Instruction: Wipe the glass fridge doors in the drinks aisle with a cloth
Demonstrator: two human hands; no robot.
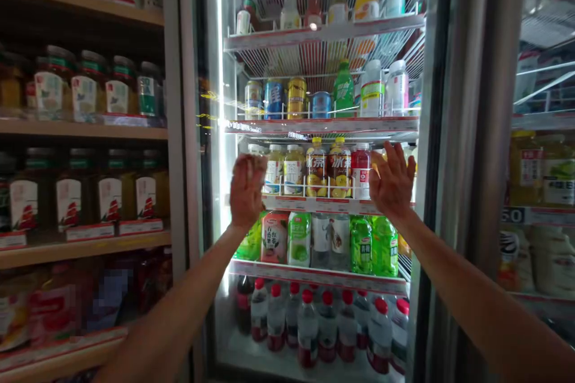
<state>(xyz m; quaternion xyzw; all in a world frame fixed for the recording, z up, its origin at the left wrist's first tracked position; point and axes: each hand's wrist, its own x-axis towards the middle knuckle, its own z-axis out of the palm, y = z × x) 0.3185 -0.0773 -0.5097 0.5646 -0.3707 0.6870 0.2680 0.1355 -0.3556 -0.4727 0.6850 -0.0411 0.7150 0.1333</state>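
Note:
I face an open drinks cooler with lit wire shelves. My left hand (247,189) is raised at the left end of the third shelf (323,204), fingers together and slightly curled, blurred, holding nothing I can see. My right hand (392,182) is spread open at the right end of the same shelf, palm toward the bottles. Between my hands stand yellow iced-tea bottles (328,167), pale tea bottles (284,169) and a red-labelled bottle (360,171). Below them are green tea bottles (374,245).
Cans (284,98) and a green soda bottle (344,90) fill the second shelf. Red-capped bottles (326,323) fill the bottom. Wooden shelves with jars (85,84) stand to the left. The cooler's door frame (453,149) and a second glass door are on the right.

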